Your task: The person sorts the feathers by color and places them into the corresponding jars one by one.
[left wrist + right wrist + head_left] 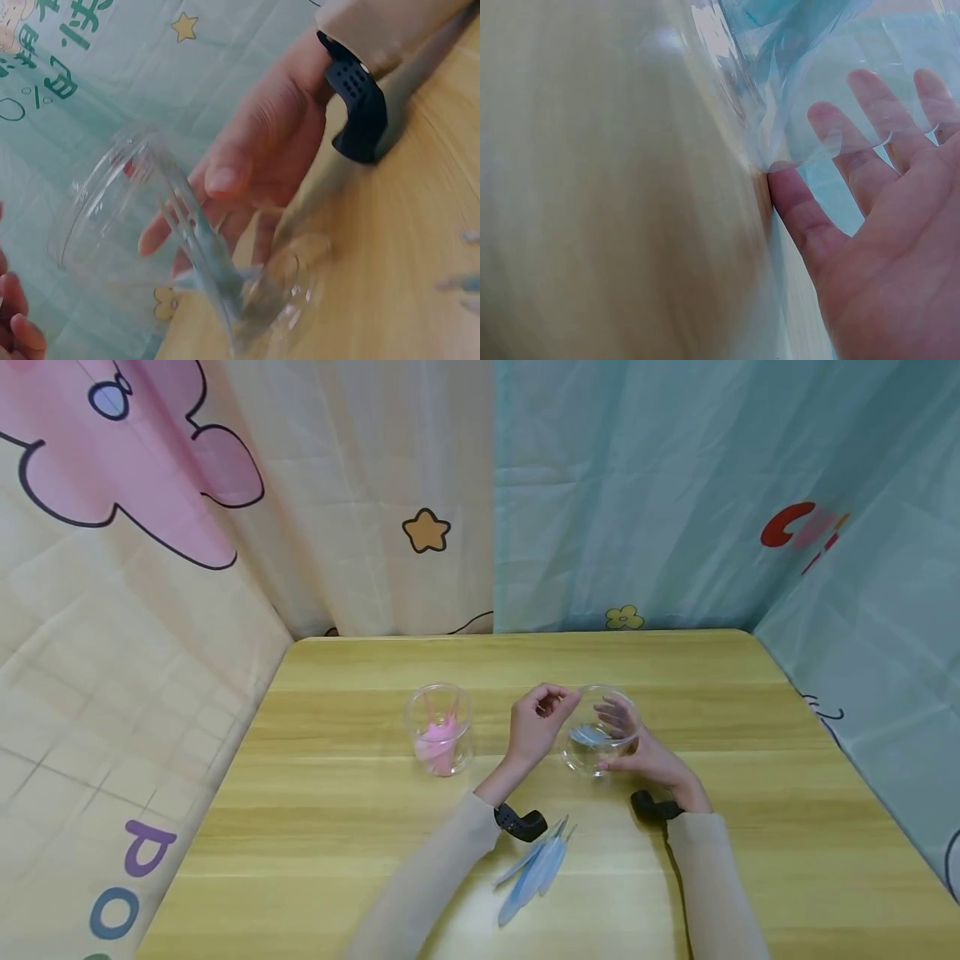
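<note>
A clear plastic cup stands at the middle right of the table with pale blue feathers inside. My right hand holds it from the right, thumb at the front and fingers behind the wall. In the right wrist view, the fingers show through the clear plastic. On the cup's other side is my left hand, loosely curled near the rim, with nothing visible in it. Only its fingertips appear in the left wrist view. Loose blue feathers lie between the forearms, near the front.
To the left, a second clear cup contains pink feathers. Patterned curtains hang behind and beside the wooden table. Each wrist wears a black strap device.
</note>
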